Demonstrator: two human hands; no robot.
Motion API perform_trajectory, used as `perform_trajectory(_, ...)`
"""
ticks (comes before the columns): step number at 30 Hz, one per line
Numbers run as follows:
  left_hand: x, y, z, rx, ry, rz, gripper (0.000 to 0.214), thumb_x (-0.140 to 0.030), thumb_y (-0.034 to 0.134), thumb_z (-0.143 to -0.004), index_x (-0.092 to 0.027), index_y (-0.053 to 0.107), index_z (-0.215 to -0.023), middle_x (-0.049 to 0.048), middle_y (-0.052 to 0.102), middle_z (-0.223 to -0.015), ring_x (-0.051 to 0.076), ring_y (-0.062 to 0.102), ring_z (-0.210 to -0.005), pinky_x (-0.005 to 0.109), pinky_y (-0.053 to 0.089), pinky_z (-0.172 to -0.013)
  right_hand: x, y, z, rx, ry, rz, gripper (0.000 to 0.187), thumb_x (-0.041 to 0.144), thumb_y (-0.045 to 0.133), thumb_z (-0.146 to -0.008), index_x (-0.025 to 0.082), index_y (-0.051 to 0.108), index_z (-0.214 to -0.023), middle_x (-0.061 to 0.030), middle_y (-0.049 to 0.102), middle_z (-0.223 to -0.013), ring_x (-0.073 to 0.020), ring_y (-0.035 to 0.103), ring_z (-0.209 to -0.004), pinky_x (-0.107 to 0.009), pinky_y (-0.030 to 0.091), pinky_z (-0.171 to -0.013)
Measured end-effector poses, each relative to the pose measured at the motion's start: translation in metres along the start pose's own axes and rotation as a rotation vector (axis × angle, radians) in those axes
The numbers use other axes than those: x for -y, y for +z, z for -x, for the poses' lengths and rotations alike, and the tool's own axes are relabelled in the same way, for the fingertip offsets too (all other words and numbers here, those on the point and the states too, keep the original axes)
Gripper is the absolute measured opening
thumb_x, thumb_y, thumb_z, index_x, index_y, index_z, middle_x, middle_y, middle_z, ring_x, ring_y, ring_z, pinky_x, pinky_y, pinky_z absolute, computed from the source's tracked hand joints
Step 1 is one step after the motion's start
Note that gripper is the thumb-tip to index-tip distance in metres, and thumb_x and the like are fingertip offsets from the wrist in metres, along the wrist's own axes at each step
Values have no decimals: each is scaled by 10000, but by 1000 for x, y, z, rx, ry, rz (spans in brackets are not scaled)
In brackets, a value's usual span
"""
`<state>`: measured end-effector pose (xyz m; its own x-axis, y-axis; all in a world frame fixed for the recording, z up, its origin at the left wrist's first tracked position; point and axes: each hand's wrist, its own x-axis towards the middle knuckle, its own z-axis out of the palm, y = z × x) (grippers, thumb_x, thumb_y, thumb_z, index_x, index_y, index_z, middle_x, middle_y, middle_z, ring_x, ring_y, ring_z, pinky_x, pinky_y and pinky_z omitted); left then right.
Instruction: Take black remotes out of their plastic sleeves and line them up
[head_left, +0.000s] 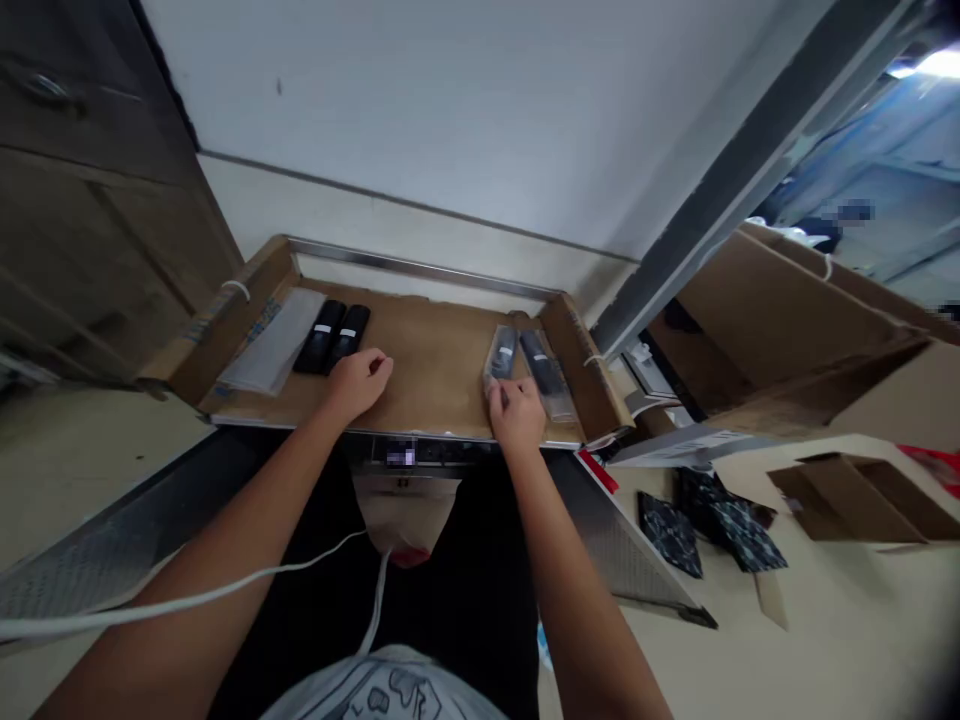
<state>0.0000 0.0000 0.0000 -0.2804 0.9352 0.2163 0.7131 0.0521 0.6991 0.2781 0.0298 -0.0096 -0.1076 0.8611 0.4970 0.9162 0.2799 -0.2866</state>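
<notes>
My left hand (363, 384) is curled closed beside two long black objects (330, 338) with white labels, perhaps cases. It lies against the lower end of the nearer one, and nothing shows in its fingers. A stack of clear plastic bags (276, 342) lies to their left. On the right, my right hand (519, 412) pinches the near end of a black labelled object in a clear bag (503, 352). Another bagged black object (546, 372) rests just right of it. All of these are on a cardboard-lined tray (431, 350).
Raised cardboard sides (585, 360) edge the tray. A white cable (225, 592) crosses over my left forearm. To the right stand a large open carton (795, 320) and a smaller box (862, 495) on the floor, near dark patterned packages (712, 520). A white wall (420, 110) rises behind.
</notes>
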Motion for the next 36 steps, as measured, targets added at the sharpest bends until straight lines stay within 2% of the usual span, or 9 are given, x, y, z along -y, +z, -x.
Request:
perform_trajectory(3, 5, 3, -1, 4, 46, -21, 302, -409, 516, -874, -178, 658, -741, 24, 604, -656, 143, 470, -608, 282, 267, -589, 20, 10, -18, 103, -64, -28, 368, 389, 427, -995, 183, 727, -944, -87, 618, -938, -165, 552, -790, -259, 358, -676)
perform_trajectory(7, -9, -6, 25, -25, 55, 233, 347, -453, 527, -860, -165, 608, -685, 4, 532, -614, 127, 435, -613, 267, 307, -606, 31, 18, -30, 191, -106, -68, 331, 364, 429, -994, 189, 710, -992, -95, 653, -991, -178, 569, -817, -268, 354, -683)
perform_trajectory(10, -17, 1, 71, -10, -104, 680, 373, -487, 488, -862, -180, 543, -658, -24, 414, -548, 116, 364, -543, 259, 302, -547, 27, 20, -32, 189, -80, -108, 340, 347, 416, -995, 179, 709, -956, -99, 669, -960, -188, 575, -835, -275, 356, -709)
perform_trajectory(12, -9, 15, 108, 108, -235, 940, 401, -499, 450, -870, -190, 482, -618, -32, 370, -532, 112, 333, -507, 261, 296, -517, 23, 20, -32, 187, -65, -125, 342, 338, 417, -990, 173, 708, -919, -98, 676, -927, -190, 580, -835, -277, 356, -721)
perform_trajectory(16, 36, 55, 155, 242, -518, 776, 404, -553, 607, -724, -162, 584, -624, -14, 458, -524, 118, 393, -508, 263, 284, -512, 19, 22, -33, 172, -68, -159, 341, 337, 417, -987, 175, 705, -901, -89, 688, -907, -185, 590, -821, -275, 345, -721)
perform_trajectory(18, 58, 71, 154, 183, -636, 718, 414, -559, 663, -630, -154, 622, -705, 4, 549, -598, 137, 457, -548, 266, 326, -533, 18, 23, -33, 156, -65, -171, 332, 333, 426, -983, 176, 702, -888, -85, 695, -905, -182, 594, -815, -273, 338, -719)
perform_trajectory(22, 75, 86, 133, 96, -637, 754, 489, -538, 716, -568, -156, 613, -855, -1, 603, -722, 151, 528, -649, 264, 401, -608, 15, 25, -33, 143, -32, -196, 304, 309, 445, -972, 176, 697, -868, -76, 705, -895, -173, 595, -796, -271, 323, -705)
perform_trajectory(27, 81, 96, 131, 42, -520, 631, 486, -582, 742, -580, -182, 470, -624, -50, 454, -586, 111, 440, -583, 229, 324, -562, 11, 27, -34, 119, -18, -237, 300, 313, 466, -961, 176, 690, -815, -71, 703, -853, -171, 583, -764, -273, 306, -685)
perform_trajectory(36, 101, 114, 138, 238, -401, 498, 403, -528, 720, -613, -192, 509, -539, -17, 511, -515, 182, 549, -616, 273, 388, -586, 8, 28, -36, 121, 29, -318, 303, 315, 478, -941, 182, 693, -774, -61, 696, -792, -171, 559, -710, -269, 298, -643)
